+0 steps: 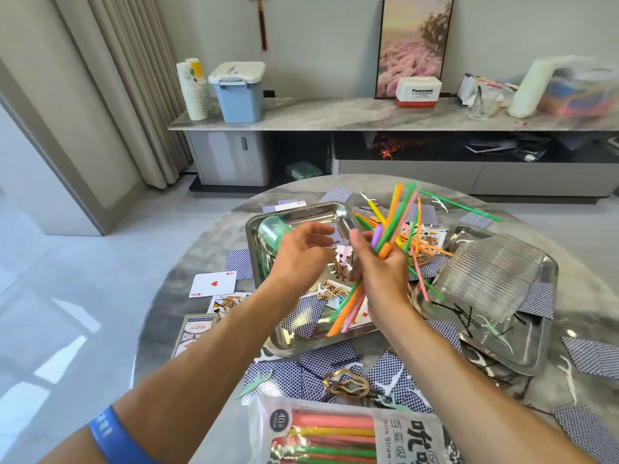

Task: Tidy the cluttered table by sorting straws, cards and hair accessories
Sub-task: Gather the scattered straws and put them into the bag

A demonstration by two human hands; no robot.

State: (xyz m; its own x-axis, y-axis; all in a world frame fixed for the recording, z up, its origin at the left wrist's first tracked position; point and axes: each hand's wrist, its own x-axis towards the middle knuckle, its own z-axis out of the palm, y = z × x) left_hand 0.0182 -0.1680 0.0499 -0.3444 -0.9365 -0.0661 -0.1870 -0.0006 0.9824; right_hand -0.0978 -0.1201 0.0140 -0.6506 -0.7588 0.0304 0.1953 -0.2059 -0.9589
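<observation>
Head view: right hand [378,262] gripping a loose, splayed bunch of straws [397,226] above the steel tray [335,209], left hand [301,254] just beside it with fingers relaxed and holding nothing, more straws lying across the cards [427,237] further back. Best done by bringing the free hand in to square the ends and tighten the fan before carrying it anywhere. Worth keeping the bundle upright, probably, so thin ones do not slip out.
</observation>
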